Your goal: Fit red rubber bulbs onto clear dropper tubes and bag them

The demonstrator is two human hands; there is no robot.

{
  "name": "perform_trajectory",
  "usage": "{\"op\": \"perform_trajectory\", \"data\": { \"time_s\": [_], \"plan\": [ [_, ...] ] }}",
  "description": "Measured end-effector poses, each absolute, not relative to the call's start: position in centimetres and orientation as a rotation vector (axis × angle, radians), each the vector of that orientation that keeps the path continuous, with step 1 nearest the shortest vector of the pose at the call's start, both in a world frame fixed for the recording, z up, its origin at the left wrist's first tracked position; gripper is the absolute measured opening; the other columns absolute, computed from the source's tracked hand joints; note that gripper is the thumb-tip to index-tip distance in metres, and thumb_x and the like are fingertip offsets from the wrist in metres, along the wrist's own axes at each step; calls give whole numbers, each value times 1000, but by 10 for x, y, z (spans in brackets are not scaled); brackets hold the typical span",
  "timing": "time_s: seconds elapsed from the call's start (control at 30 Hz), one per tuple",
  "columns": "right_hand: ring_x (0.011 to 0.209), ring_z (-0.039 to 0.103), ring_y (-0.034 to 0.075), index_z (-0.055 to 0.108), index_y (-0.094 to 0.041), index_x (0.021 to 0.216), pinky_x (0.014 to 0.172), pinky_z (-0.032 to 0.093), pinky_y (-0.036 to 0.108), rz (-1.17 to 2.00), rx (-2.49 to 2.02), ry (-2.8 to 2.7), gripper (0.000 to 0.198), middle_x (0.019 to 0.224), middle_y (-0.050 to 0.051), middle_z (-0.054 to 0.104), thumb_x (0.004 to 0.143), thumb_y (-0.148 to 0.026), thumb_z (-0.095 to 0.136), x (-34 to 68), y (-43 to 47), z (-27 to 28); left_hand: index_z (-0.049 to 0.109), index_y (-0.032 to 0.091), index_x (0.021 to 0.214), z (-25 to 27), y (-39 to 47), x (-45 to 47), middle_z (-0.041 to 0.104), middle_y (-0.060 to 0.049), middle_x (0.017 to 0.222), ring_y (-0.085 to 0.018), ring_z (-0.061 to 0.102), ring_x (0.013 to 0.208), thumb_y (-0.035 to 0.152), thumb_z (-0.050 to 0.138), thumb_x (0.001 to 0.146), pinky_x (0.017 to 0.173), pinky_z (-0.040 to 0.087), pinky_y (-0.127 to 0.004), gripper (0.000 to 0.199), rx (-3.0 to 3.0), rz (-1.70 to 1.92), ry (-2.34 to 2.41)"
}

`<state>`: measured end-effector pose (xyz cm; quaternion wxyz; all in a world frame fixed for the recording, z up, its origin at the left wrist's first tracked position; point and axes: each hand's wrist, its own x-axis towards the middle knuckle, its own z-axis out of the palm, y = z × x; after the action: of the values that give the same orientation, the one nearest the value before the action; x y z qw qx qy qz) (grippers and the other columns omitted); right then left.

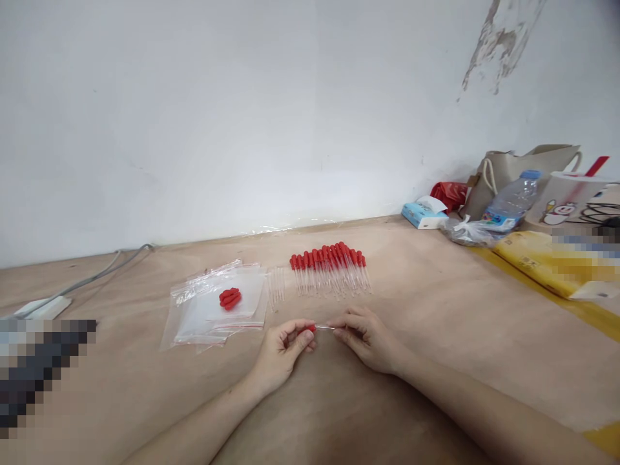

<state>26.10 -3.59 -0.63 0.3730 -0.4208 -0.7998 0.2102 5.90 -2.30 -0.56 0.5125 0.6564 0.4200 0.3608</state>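
Wall (217,129) fills the upper half, above a table (121,400) with a brown surface. On its right side a tote (547,159) leans behind a bottle (513,194), with a yellow pack (523,252) in front of them. Clear bags (188,323) lie overlapped on the left, flat on the table. The left hand (283,349) and right hand (371,342) meet near the middle, just in front of the other pieces, and both are closed in a pinch on one small piece. Beyond them the capped tubes (332,256) lie close together in a batch, red ends toward the wall; these look done, and they seem to be most of the pieces in view. Left of that batch, just beside the clear bags, a few bare tubes (277,287) lie side by side without caps, so they appear to be what is left. A small heap of loose caps (230,298) rests on the bags. Between the hands is the held tube (324,327), its far end at the right fingertips, its other end at the held cap (312,328) in the left fingers. Whether that cap is fully seated I cannot tell.
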Motion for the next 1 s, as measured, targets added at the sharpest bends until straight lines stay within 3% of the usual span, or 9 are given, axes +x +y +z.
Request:
{"op": "perform_trajectory", "data": {
  "time_s": [0.17,0.57,0.83,0.93,1.0],
  "plan": [
    [71,52,13,64,-26,95,73,34,31,485,-1039,-2130,21,75,2,60,84,-23,46,264,-33,-9,64,15,86,-7,-28,57,60,-1,62,-12,55,58,35,53,79,57,45,-23,23,1714,838,1015],
    [57,43,10,61,-20,83,65,21,31,111,-1053,-2335,21,67,1,57,84,-18,40,263,-42,-5,64,20,85,3,-37,59,63,-2,78,-14,57,72,30,49,82,66,43,-23,18,2172,756,1048],
    [59,45,10,57,-17,74,66,23,29,284,-1095,-2359,20,68,0,59,84,-19,40,257,-43,-4,64,19,85,2,-36,59,62,-3,78,-14,57,72,26,49,82,66,43,-24,18,2200,730,979],
    [65,49,11,58,-18,78,69,28,28,484,-1151,-2239,24,72,0,60,88,-21,35,250,-43,0,63,19,87,0,-30,61,64,-3,80,-14,58,74,27,56,77,68,45,-25,14,1904,864,1053],
    [70,51,12,58,-19,86,71,32,27,587,-1138,-2157,25,77,1,60,89,-24,34,245,-44,1,58,19,94,0,-26,63,63,-1,77,-13,59,72,27,62,73,67,46,-24,23,1609,996,1061]
  ]
}}
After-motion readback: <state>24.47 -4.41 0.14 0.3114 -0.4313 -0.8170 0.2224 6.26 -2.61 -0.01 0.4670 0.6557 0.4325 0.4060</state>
